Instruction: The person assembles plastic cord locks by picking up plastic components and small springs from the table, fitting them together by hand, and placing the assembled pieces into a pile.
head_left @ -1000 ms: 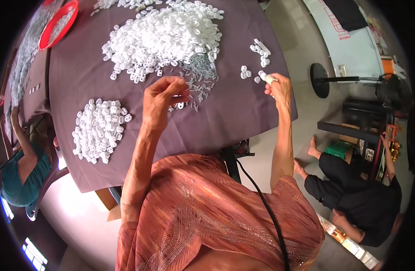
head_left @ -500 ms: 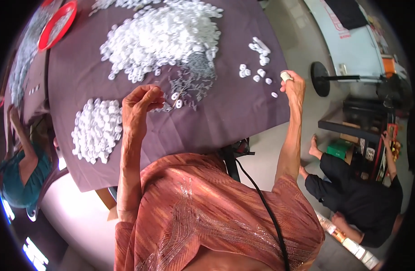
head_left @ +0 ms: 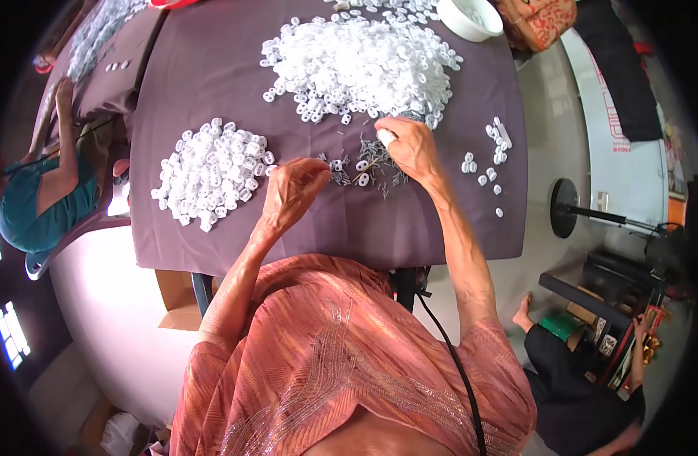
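Observation:
A large heap of small white plastic pieces with holes (head_left: pixel 356 64) spreads across the brown-covered table. Scattered at its near edge are thin grey pins or screws (head_left: pixel 385 191), with a couple of white pieces (head_left: pixel 363 181) among them. My right hand (head_left: pixel 411 148), a pale wrap on one finger, reaches down to where heap and pins meet; its fingers are bent together and their tips are hidden. Left of the pins, my left hand (head_left: pixel 292 194) is pinched closed just above the cloth. What it holds, if anything, I cannot make out. Beside it lies a smaller pile of white pieces (head_left: pixel 212 171).
Several white pieces (head_left: pixel 483 180) lie apart near the table's right edge. A white bowl (head_left: pixel 471 21) and a patterned bag (head_left: pixel 539 23) stand far right. A person in teal (head_left: pixel 49 201) sits at the left; another in black (head_left: pixel 581 387) is at the right. A black cable (head_left: pixel 452 349) crosses my clothing.
My right hand has moved from the loose pieces at the right edge leftward to the grey pins by the heap. My left hand stays near the pins, still pinched. The view has shifted.

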{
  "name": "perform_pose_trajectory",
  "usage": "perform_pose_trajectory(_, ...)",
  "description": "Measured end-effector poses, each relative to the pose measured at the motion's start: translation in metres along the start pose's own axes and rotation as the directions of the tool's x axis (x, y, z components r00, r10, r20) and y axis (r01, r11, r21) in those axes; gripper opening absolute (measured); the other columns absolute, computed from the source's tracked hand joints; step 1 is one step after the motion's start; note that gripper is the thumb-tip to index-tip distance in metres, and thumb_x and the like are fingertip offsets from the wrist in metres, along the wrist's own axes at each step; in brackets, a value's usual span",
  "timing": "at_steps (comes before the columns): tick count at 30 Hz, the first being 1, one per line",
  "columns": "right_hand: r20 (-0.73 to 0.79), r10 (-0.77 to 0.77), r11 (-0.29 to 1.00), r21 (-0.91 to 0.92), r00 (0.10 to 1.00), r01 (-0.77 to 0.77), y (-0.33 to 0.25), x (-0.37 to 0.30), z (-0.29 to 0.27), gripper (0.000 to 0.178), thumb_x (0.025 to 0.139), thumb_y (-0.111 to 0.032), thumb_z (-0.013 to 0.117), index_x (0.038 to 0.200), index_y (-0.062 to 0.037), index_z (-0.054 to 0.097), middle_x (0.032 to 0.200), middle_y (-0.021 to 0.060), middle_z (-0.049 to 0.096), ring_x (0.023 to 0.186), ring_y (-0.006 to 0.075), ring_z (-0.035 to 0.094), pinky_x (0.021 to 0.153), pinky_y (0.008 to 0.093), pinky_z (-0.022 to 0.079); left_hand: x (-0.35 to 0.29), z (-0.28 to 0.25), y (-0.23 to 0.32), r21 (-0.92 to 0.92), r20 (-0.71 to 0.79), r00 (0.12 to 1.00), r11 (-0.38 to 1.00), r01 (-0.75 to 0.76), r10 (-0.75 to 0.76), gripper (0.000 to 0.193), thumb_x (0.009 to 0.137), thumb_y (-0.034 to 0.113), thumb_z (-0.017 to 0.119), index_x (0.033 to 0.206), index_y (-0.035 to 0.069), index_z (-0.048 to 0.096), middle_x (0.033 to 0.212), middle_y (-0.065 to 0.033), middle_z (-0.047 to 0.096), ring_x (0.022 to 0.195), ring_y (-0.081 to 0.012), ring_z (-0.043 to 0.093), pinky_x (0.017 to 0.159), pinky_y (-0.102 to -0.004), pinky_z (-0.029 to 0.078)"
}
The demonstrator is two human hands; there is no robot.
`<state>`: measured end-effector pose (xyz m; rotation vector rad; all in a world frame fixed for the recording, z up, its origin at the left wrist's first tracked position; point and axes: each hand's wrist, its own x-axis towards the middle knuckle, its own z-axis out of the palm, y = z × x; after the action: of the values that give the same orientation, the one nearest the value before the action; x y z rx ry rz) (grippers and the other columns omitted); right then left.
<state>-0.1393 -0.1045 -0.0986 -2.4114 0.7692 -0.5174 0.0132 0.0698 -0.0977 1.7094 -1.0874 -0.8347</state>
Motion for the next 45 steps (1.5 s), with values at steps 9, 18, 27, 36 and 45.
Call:
perform_pose_trajectory(9,0.092,-0.066,0.970,-0.226,0.994,0.085,-0.003,0.031,0.022,0.024,0.065,0.000,0.047,0.083,-0.0076,0.061,0.074,0.0134,0.059,0.069,0.0328,0.057,0.061,0.0395,0.045,0.021,-0.003,0.000,0.121,-0.043,0.993,0.987,-0.104,0.110,0.013,0.074,0.009,0.060,0.083,0.001,0.062,0.071,-0.0095,0.060,0.060,-0.0164,0.057,0.056,-0.0279,0.045)
perform_pose_trajectory(18,0.130,-0.250,0.913,-0.298,0.960,0.278,0.007,0.033,0.027,0.003,0.069,-0.003,0.051,0.072,-0.0022,0.052,0.067,0.0140,0.057,0.063,0.0323,0.058,0.056,0.0405,0.046,0.089,0.040,-0.013,0.491,-0.108,0.955,0.850,-0.192,0.278,0.012,0.075,0.012,0.053,0.082,0.006,0.060,0.078,-0.0128,0.055,0.074,-0.0306,0.056,0.063,-0.0399,0.045)
perform_pose_trajectory(27,0.176,0.204,0.809,0.524,0.963,-0.267,-0.002,0.026,-0.001,0.010,0.076,0.001,0.045,0.081,0.0000,0.053,0.069,0.0054,0.055,0.065,0.0122,0.056,0.058,0.0278,0.046,0.099,0.043,-0.015,0.517,-0.039,0.957,0.826,-0.226,0.287,0.011,0.071,0.009,0.050,0.077,0.004,0.058,0.078,-0.0138,0.054,0.075,-0.0324,0.055,0.064,-0.0407,0.044)
perform_pose_trajectory(36,0.167,0.173,0.181,0.963,0.971,-0.198,-0.004,0.021,-0.012,0.008,0.079,-0.001,0.048,0.083,0.0008,0.055,0.075,0.0085,0.057,0.063,0.0158,0.058,0.057,0.0275,0.046,0.110,0.039,-0.021,0.498,0.047,0.967,0.833,-0.240,0.251,0.014,0.064,0.005,0.053,0.078,0.003,0.056,0.074,-0.0149,0.055,0.072,-0.0340,0.055,0.061,-0.0422,0.043)
perform_pose_trajectory(45,0.023,0.093,0.395,0.917,0.995,-0.058,-0.054,0.033,-0.053,0.007,0.081,-0.007,0.051,0.082,-0.0011,0.055,0.077,0.0096,0.056,0.072,0.0173,0.055,0.066,0.0285,0.042,0.076,0.003,0.060,-0.770,0.032,0.997,0.634,0.070,-0.071,0.016,0.075,0.009,0.064,0.088,0.001,0.061,0.075,-0.0051,0.061,0.065,-0.0130,0.057,0.062,-0.0250,0.047)
